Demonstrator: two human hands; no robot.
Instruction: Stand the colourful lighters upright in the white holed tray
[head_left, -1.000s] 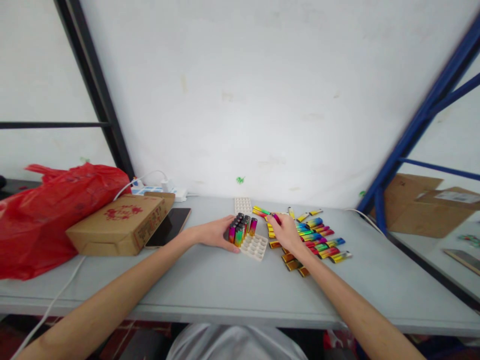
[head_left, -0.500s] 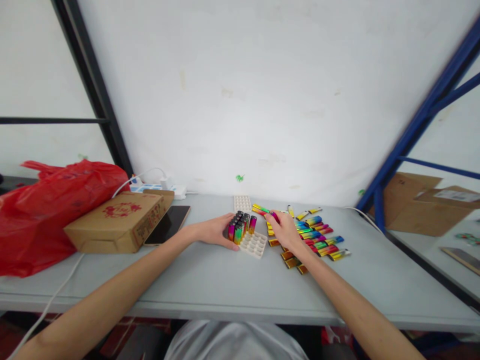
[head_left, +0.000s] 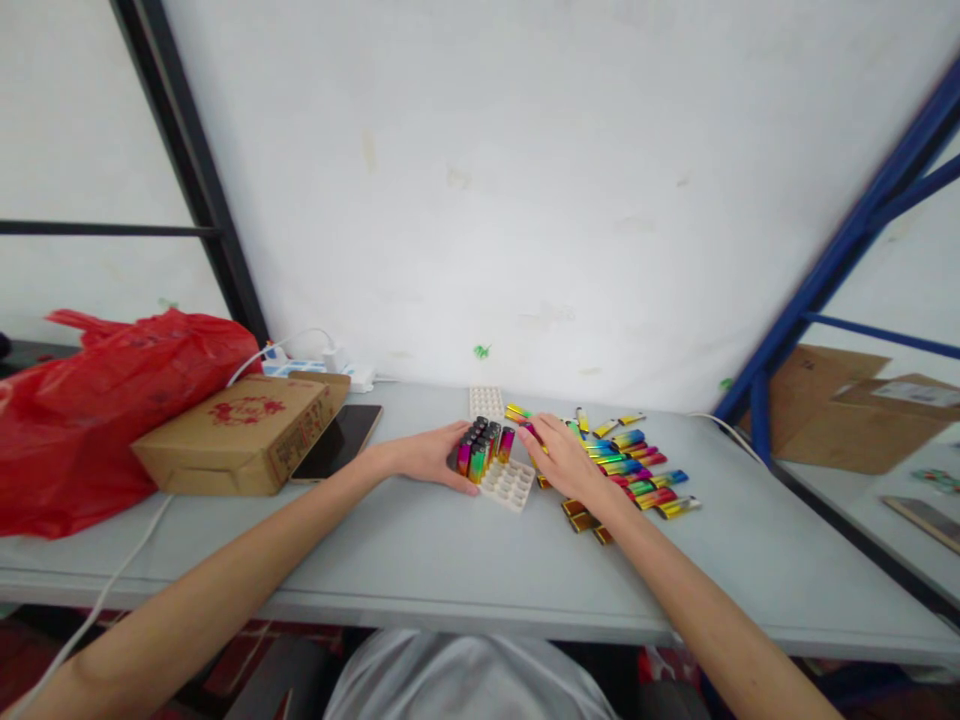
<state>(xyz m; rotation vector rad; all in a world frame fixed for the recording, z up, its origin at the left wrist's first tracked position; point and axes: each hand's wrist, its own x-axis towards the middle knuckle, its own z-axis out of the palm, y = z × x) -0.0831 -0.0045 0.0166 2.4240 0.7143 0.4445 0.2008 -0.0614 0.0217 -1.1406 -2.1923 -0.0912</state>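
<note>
On the worktop [head_left: 420,570], the left hand [head_left: 441,458], thumb and fingers apart, cups upright cylinders [head_left: 477,455] in the tray [head_left: 508,490]; the right hand [head_left: 559,455] pinches a purple cylinder [head_left: 533,433] nearby (likely mid-filling; careful alignment needed next).

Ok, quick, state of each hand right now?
Left hand: open, thumb and fingers curved around the upright lighters on the pale tray; contact pressure can't be told.
Right hand: closed, holding a purple-ended lighter.

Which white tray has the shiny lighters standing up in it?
The nearer tray, by the left hand: lighters stand upright in its left part. The other tray, further back near the wall, has none standing.
</note>
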